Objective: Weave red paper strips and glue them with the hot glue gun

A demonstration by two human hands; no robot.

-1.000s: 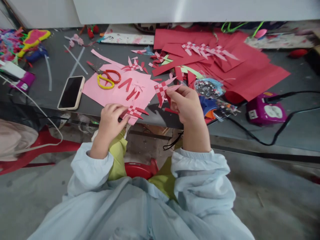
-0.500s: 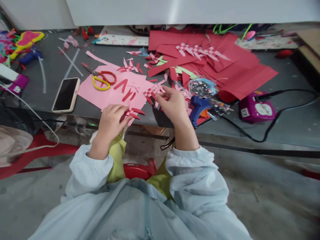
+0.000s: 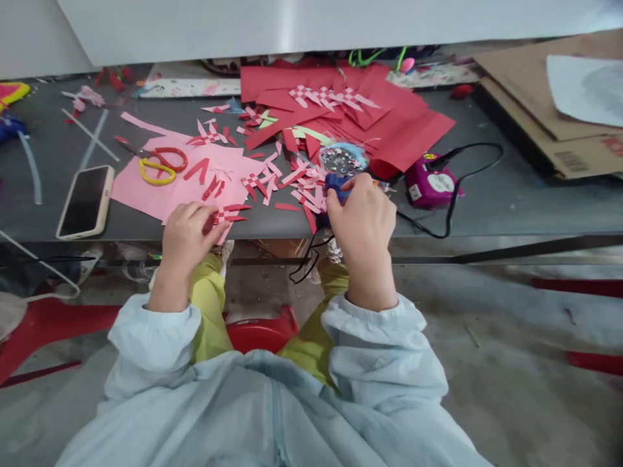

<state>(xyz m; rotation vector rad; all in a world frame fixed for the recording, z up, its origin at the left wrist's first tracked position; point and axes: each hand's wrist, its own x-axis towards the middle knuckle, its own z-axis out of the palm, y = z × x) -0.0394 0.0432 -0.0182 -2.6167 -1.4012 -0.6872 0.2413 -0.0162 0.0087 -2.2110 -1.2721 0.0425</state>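
Note:
Near the table's front edge, my left hand [image 3: 185, 235] pinches a small woven paper piece [image 3: 234, 213] of red and pink strips, with pointed red ends sticking out to the right. My right hand [image 3: 365, 217] is closed around a blue glue gun [image 3: 335, 183]; its handle is mostly hidden by the fingers. Pink paper sheets [image 3: 139, 188] lie beyond my left hand, bearing red-and-yellow-handled scissors [image 3: 158, 170] and cut red scraps. Between the hands are more woven red-and-pink pieces [image 3: 260, 180] and loose strips.
Red paper sheets [image 3: 418, 130] are spread at the back, with woven pieces on top. A purple box [image 3: 431, 185] with a black cord stands to the right, before stacked cardboard [image 3: 525, 130]. A phone [image 3: 86, 201] and clear glue sticks [image 3: 95, 137] lie to the left.
My right hand has left the woven pieces, moved right and taken hold of the glue gun. The left hand keeps its woven piece. The view has turned right.

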